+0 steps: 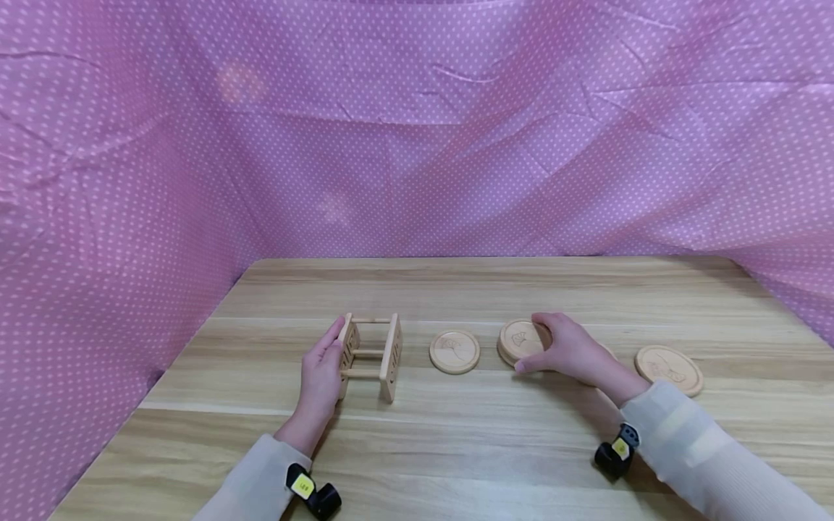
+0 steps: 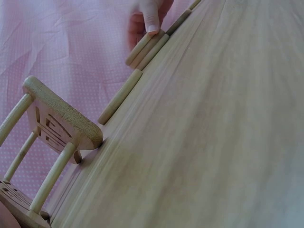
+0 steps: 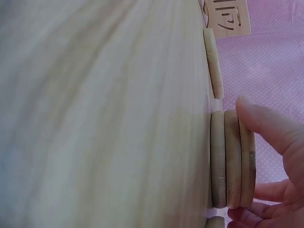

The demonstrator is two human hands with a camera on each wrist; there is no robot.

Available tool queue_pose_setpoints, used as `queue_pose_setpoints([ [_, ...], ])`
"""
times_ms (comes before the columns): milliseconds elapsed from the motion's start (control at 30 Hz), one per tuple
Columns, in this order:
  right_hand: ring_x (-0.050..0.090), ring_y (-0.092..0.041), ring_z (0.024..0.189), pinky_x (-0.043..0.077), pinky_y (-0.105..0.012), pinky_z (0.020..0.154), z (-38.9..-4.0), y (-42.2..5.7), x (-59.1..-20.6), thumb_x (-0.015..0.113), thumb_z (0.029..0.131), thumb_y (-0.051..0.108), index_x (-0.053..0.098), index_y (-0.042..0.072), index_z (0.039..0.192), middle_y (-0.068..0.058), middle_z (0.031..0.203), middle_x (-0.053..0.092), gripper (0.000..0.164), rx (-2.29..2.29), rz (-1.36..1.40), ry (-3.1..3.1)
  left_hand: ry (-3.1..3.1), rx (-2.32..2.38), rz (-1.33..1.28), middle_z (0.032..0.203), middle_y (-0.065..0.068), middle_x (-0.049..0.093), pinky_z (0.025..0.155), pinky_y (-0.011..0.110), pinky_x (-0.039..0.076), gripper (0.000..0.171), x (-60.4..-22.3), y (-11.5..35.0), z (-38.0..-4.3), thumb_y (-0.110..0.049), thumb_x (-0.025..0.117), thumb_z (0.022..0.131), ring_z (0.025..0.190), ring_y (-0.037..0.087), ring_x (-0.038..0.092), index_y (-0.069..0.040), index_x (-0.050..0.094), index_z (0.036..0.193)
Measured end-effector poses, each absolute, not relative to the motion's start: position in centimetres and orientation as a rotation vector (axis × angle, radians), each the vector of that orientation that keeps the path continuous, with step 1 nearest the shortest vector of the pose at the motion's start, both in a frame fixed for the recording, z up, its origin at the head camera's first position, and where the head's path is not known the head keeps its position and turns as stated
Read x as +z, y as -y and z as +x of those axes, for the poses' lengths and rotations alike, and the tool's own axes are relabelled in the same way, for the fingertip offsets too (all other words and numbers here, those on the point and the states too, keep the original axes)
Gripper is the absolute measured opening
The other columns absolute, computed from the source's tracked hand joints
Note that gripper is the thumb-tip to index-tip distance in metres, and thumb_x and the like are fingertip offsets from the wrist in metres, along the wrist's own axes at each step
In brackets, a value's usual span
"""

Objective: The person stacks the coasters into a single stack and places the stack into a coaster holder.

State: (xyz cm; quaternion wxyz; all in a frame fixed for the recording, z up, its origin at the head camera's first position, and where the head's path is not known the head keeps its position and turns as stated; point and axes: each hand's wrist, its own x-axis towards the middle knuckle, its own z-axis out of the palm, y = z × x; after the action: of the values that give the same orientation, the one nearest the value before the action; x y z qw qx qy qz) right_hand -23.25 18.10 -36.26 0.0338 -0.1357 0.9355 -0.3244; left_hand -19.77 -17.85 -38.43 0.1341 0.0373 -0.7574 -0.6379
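Observation:
My left hand [image 1: 321, 373] holds the left panel of a small wooden coaster rack [image 1: 391, 358], two cut-out panels joined by round rods. In the left wrist view the rack's far panel [image 2: 64, 116] meets the tabletop. Thumb and fingers of my right hand [image 1: 573, 351] pinch the edge of a stack of round wooden coasters [image 1: 519, 339]. The right wrist view shows three coasters [image 3: 232, 161] in that stack, with the thumb on the uppermost one's rim. Between rack and stack, a single coaster [image 1: 454, 352] with an engraved leaf-like drawing lies flat.
Another engraved coaster [image 1: 671, 371] lies to the right, beyond my right wrist. One more coaster [image 1: 609, 350] is mostly hidden under the right hand. The wood-grain table [image 1: 456, 449] is backed by a pink polka-dot cloth [image 1: 417, 166]. Each sleeve carries a black wrist camera [image 1: 615, 456].

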Motion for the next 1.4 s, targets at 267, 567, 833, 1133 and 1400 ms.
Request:
queue_pose_setpoints([
  [267,0.028,-0.048,0.128,0.025,-0.059,0.106,-22.9,-17.7,-36.0,0.082,0.065,0.042,0.026,-0.011,0.139,-0.034,0.139,0.031,0.107,-1.058,-0.442,-2.87,2.198,-1.841,0.108,0.145,0.01,0.037,0.112,0.036,0.024,0.043,-38.4,17.9,-19.8,-0.005,0.035,0.096,0.135,0.023,0.031,-0.006,0.042,0.138],
  [567,0.029,-0.045,0.129,0.027,-0.058,0.105,-22.6,-17.0,-35.5,0.081,0.066,0.042,0.026,-0.008,0.14,-0.031,0.14,0.031,0.105,-1.155,-0.482,-2.828,2.2,-1.847,0.114,0.145,0.008,0.037,0.113,0.035,0.023,0.042,-38.5,17.8,-19.8,-0.005,0.035,0.097,0.135,0.021,0.03,-0.006,0.041,0.139],
  [833,0.032,-0.045,0.128,0.03,-0.057,0.104,-22.7,-15.8,-35.0,0.08,0.068,0.04,0.031,-0.007,0.14,-0.029,0.139,0.035,0.098,-1.147,-0.519,-2.849,2.2,-1.847,0.12,0.145,0.008,0.037,0.113,0.036,0.023,0.042,-38.6,17.9,-19.8,-0.005,0.035,0.097,0.135,0.022,0.031,-0.006,0.041,0.139],
  [1133,0.03,-0.044,0.13,0.027,-0.057,0.106,-22.6,-13.9,-34.7,0.081,0.068,0.034,0.03,-0.006,0.14,-0.027,0.141,0.034,0.097,-1.217,-0.615,-2.799,2.192,-1.854,0.132,0.146,0.007,0.036,0.113,0.036,0.023,0.042,-38.5,17.8,-19.7,-0.005,0.035,0.097,0.135,0.022,0.03,-0.007,0.041,0.139],
  [1400,0.042,-0.044,0.121,0.038,-0.052,0.1,-22.6,-12.3,-35.1,0.082,0.067,0.034,0.034,-0.008,0.137,-0.027,0.138,0.039,0.095,-1.262,-0.673,-2.786,2.183,-1.849,0.123,0.145,0.009,0.037,0.112,0.037,0.023,0.042,-38.6,17.6,-19.5,-0.004,0.035,0.097,0.135,0.023,0.03,-0.006,0.042,0.138],
])
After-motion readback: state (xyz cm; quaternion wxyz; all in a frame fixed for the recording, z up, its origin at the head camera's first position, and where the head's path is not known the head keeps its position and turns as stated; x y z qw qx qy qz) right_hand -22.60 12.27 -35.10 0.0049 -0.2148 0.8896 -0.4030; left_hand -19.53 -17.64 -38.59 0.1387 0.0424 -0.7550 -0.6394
